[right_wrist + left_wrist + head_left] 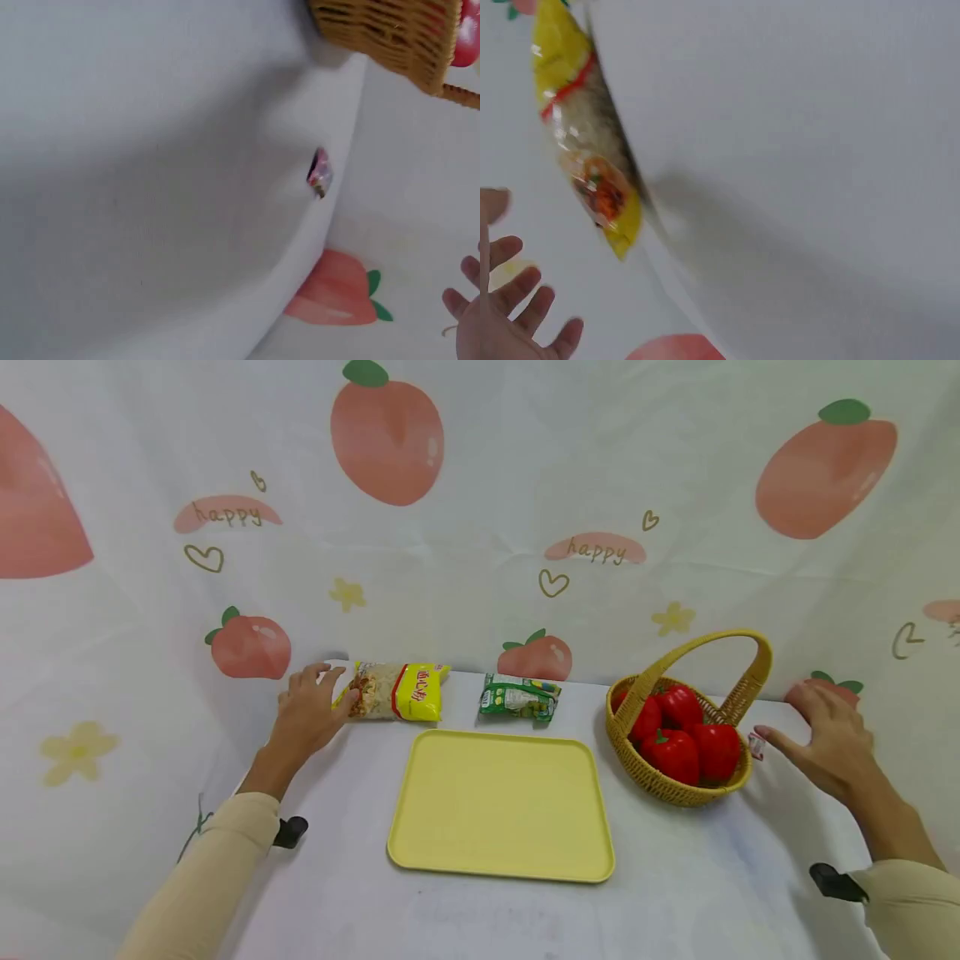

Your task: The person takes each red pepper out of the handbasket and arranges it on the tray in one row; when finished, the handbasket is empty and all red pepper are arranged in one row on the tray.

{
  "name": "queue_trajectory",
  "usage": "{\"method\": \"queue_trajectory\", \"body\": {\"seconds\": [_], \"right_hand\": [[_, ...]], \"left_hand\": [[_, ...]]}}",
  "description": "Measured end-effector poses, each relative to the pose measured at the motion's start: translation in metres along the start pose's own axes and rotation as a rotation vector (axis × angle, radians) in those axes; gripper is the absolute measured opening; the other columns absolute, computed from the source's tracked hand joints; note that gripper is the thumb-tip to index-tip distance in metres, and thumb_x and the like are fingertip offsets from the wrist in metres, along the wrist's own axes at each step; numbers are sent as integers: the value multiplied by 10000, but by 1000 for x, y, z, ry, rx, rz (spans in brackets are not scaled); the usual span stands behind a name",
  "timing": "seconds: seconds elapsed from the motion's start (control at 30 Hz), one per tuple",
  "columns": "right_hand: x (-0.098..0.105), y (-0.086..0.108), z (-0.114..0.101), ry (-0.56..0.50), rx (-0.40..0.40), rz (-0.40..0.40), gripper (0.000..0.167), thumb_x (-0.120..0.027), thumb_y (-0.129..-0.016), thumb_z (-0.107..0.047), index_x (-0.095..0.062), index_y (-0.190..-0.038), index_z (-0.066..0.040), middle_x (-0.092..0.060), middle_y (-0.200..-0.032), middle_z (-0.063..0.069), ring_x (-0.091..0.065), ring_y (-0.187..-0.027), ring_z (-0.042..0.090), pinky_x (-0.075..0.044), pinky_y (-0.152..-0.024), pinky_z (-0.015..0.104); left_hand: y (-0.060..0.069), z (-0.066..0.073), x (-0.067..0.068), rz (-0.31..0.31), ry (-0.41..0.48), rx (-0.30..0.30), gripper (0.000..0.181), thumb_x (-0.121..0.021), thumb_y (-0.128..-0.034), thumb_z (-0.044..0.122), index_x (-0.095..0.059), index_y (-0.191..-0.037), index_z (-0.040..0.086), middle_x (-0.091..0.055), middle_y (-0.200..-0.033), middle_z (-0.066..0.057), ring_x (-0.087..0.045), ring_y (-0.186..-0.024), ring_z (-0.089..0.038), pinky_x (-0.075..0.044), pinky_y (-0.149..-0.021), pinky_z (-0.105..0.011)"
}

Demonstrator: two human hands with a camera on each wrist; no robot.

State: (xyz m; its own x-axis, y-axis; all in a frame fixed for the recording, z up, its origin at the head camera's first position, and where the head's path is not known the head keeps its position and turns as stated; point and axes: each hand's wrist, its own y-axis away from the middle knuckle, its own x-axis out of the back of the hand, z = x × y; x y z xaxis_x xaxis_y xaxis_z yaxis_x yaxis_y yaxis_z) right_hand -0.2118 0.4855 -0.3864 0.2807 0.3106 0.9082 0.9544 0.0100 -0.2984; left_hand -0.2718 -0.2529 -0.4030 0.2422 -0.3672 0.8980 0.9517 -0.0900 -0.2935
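Observation:
My left hand (pixel 306 714) is at the left end of a yellow and clear food bag (pixel 420 692), fingers spread. In the left wrist view the same bag (pixel 592 135) lies a little apart from the fingers (pixel 526 291). Over on the right, my right hand (pixel 832 743) hovers with its thumb near a small pink-and-white wrapped packet (pixel 757 746), holding nothing. That packet (pixel 320 174) lies on the table in the right wrist view, and only the edge of the hand (pixel 466 300) shows there. Left of it stands a wicker basket (pixel 660 783) with several red bell peppers (pixel 671 756).
A yellow rectangular tray (pixel 502 806) lies on the white table (pixel 480 918) in the middle. Behind it rests a green snack packet (pixel 519 698). A white cloth printed with peaches (pixel 465 552) hangs at the back. The basket's handle (pixel 750 685) arches up beside the right hand.

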Motion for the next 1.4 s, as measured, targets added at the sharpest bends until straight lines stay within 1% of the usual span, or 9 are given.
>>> {"method": "queue_trajectory", "body": {"seconds": [0.13,0.27,0.37,0.6,0.73,0.87,1.03,1.23,1.4], "right_hand": [[2,10,-9,-97,20,65,748,-688,-977,-395,-403,-1528,22,-293,-1618,358,-166,-1503,602,-101,-1148,874],[4,19,-25,-186,8,96,773,-738,-964,-345,-400,-1551,26,-380,-1532,381,-250,-1459,609,-153,-1156,853],[5,24,-38,-202,-14,98,853,-753,-962,-345,-338,-1612,18,-397,-1534,386,-335,-1402,610,-262,-1066,877],[2,26,-62,-225,-52,77,882,-760,-956,-381,-344,-1611,38,-464,-1491,398,-456,-1301,603,-383,-916,870],[-4,23,-73,-242,-78,45,877,-752,-957,-430,-371,-1604,24,-477,-1493,367,-460,-1313,581,-405,-918,855],[-12,20,-83,-229,-123,-6,895,-710,-969,-511,-361,-1626,-14,-472,-1497,367,-457,-1316,575,-424,-949,838],[-22,15,-89,-192,-178,-54,896,-648,-979,-590,-375,-1622,-29,-463,-1473,383,-439,-1289,594,-467,-931,814],[-34,13,-91,-162,-190,-42,869,-636,-982,-599,-419,-1596,-23,-455,-1483,405,-423,-1315,613,-305,-987,866],[-40,15,-92,-153,-188,-22,830,-635,-992,-580,-453,-1574,-17,-462,-1470,421,-412,-1327,626,-295,-976,844]], "left_hand": [[9,14,0,87,156,-43,445,-604,-1046,135,-569,-1454,-39,-618,-1287,-289,-609,-1139,-463,-539,-943,-643],[21,29,-1,43,282,-38,339,-637,-1041,112,-676,-1335,-53,-716,-1159,-241,-672,-1030,-393,-586,-900,-563],[30,39,-2,-56,352,-5,319,-649,-1048,162,-711,-1297,-27,-738,-1154,-213,-702,-1037,-383,-614,-860,-519],[42,52,-14,-357,482,95,480,-681,-1037,260,-624,-1427,-13,-694,-1298,-226,-685,-1191,-406,-659,-822,-400],[45,55,-24,-449,515,164,569,-702,-1018,297,-575,-1465,-32,-649,-1366,-248,-673,-1215,-395,-663,-821,-388],[45,59,-31,-460,534,200,591,-718,-1003,286,-560,-1472,-36,-633,-1377,-258,-686,-1168,-364,-664,-783,-374],[42,65,-38,-460,542,244,598,-738,-983,277,-566,-1470,-25,-635,-1362,-234,-717,-960,-240,-656,-745,-344],[40,69,-42,-470,549,267,605,-740,-981,278,-563,-1479,-15,-635,-1376,-228,-715,-723,-175,-640,-696,-318],[39,70,-45,-474,562,254,582,-730,-987,273,-577,-1468,-16,-632,-1389,-228,-705,-659,-170,-627,-662,-310]]}}
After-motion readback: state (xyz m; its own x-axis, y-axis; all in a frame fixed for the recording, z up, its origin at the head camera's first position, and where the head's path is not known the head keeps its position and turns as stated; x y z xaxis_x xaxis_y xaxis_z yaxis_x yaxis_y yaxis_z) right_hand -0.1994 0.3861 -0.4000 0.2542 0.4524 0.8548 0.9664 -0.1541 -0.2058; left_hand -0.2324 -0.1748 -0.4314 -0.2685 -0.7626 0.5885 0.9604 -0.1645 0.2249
